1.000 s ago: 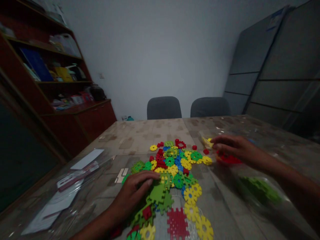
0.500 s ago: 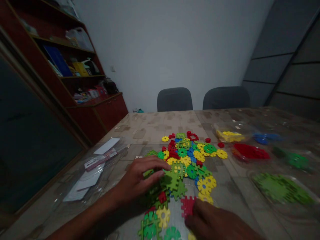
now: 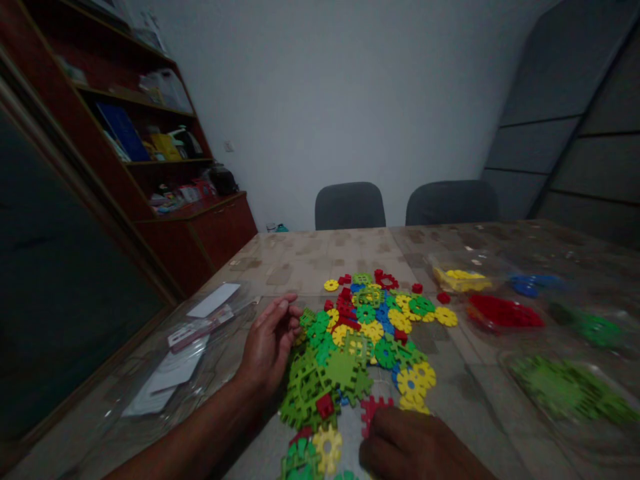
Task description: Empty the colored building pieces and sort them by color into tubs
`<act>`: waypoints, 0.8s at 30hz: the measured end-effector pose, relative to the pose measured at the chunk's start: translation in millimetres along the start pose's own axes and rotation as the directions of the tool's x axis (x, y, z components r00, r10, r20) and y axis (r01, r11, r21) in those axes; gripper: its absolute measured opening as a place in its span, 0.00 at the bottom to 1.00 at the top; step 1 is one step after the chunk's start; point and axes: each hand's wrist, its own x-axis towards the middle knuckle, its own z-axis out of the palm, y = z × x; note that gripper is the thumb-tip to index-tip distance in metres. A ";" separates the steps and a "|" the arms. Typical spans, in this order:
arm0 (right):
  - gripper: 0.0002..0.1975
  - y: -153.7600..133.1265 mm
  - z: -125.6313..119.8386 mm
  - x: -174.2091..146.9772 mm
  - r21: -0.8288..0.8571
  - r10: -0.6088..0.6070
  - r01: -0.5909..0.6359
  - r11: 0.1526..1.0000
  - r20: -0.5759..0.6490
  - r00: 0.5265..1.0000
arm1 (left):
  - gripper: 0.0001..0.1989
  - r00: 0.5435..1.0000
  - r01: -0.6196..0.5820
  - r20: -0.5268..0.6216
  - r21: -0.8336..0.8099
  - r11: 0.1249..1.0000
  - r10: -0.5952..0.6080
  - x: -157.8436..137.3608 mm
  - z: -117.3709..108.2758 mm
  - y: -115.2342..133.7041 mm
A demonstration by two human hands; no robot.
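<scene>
My left hand [image 3: 267,343] is tilted up on its edge along the left side of a pile of plastic building pieces, fingers loosely bent and apart, with nothing seen in them. Beside it lie light green toothed squares [image 3: 343,370] and green notched discs [image 3: 320,327]. My right hand [image 3: 407,443] is closed in the foreground, its fingers on a red toothed square piece [image 3: 373,408]; the hand covers part of that piece. Between the hands are a small red block [image 3: 325,405] and a yellow notched disc [image 3: 327,448].
Sorted pieces fill clear trays on the right: yellow [image 3: 465,280], blue [image 3: 527,285], red [image 3: 505,313], green [image 3: 597,330] and light green [image 3: 565,387]. White papers [image 3: 167,380] in clear plastic lie on the left. Two chairs [image 3: 350,205] stand beyond the table.
My left hand has drawn back left off the light green pieces and turned upward, uncovering them. My right hand stays on the red toothed square, shifted slightly left.
</scene>
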 end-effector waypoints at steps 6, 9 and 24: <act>0.09 -7.5 -23.9 9.6 -0.133 -0.162 0.159 0.978 -0.016 0.987 | 0.04 0.914 -0.002 0.380 0.357 0.934 -0.143 -1.2 -2.7 28.6; 0.26 -2.9 -27.9 18.1 -0.034 -0.111 0.109 0.994 -0.071 0.991 | 0.15 0.761 -0.169 0.584 0.600 0.782 -0.284 -2.9 -16.0 49.9; 0.13 24.0 -33.5 26.3 0.202 -0.077 0.111 0.973 -0.168 0.983 | 0.07 0.603 -0.664 0.765 0.638 0.390 -0.224 -5.5 -16.8 43.6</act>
